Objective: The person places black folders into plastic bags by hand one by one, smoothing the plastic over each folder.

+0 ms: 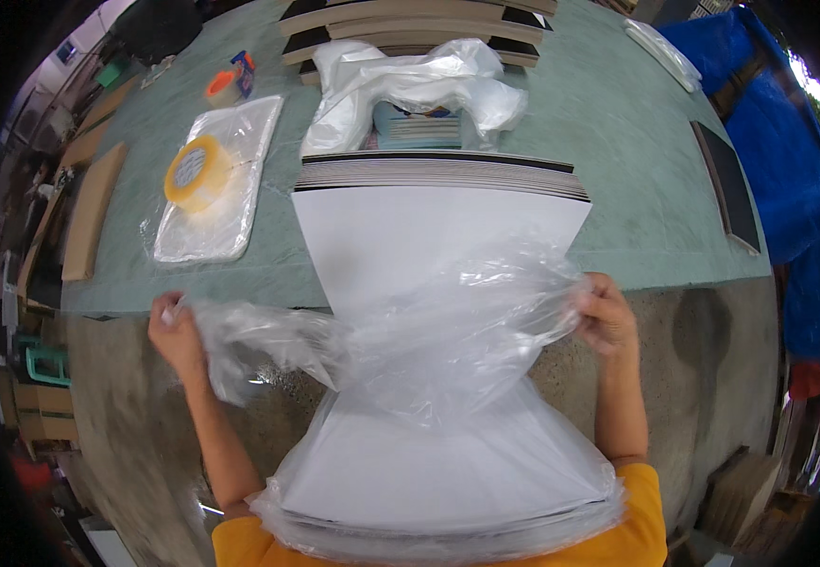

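With the left hand (179, 335) and right hand (606, 317) each pinching the clear bag (429, 345), which wraps the near end of the white stack (429, 222) between them, a gentle, even pull on both sides should keep it from tearing.

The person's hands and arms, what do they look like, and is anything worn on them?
The left hand and right hand are gloveless. The forearms are bare too, with no watch or bracelet visible, up to yellow-orange sleeves. Blur makes rings impossible to judge.
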Available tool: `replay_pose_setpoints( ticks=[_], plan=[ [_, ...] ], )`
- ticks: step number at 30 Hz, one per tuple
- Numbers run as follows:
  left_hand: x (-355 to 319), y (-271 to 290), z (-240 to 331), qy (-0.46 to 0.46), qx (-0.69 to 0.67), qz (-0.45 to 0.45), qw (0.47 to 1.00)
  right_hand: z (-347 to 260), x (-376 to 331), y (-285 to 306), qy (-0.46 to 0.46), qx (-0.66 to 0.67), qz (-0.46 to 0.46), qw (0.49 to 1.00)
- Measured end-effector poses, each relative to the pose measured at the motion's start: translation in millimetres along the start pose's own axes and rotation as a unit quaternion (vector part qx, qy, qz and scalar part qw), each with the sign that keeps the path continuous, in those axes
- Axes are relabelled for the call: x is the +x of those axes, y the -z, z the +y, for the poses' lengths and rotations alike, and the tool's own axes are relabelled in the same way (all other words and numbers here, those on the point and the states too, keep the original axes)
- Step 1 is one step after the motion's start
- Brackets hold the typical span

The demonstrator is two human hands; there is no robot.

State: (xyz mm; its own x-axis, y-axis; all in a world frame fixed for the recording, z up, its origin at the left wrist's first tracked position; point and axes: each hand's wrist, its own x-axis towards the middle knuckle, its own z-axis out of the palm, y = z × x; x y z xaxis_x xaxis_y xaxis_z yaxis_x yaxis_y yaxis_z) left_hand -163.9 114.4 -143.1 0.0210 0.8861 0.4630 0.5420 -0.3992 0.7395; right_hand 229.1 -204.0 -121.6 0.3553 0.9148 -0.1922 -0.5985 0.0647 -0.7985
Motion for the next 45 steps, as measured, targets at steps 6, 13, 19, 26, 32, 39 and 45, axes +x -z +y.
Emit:
replay_pose_setpoints(
  ticks=[6,13,19,26,32,39,45],
  plan=[
    [-69,-74,180,-0.101,-0.344,-0.494,0.792,32,43,-103,-0.053,-0.022,-0.09,0.994],
    [-34,-53,118,-0.017,-0.168,-0.489,0.856,23,30,-85,-0.047,0.062,-0.115,0.99],
    [-21,-37,179,-0.152,-0.17,-0.164,0.96,19,27,-100,0.11,-0.248,-0.103,0.957],
    [-68,-46,220,-0.175,-0.183,-0.633,0.732,-28,18,-144,0.298,-0.343,-0.087,0.886],
    [-47,-63,203,-0.216,-0.324,-0.423,0.818,-21,18,-108,-0.095,-0.278,-0.256,0.921],
    [-14,-47,198,-0.028,-0.401,-0.625,0.669,-38,6,-145,0.103,0.011,-0.502,0.859],
    [-18,-27,239,-0.03,-0.384,-0.786,0.484,-17,7,-78,0.144,-0.694,-0.377,0.596]
  ],
)
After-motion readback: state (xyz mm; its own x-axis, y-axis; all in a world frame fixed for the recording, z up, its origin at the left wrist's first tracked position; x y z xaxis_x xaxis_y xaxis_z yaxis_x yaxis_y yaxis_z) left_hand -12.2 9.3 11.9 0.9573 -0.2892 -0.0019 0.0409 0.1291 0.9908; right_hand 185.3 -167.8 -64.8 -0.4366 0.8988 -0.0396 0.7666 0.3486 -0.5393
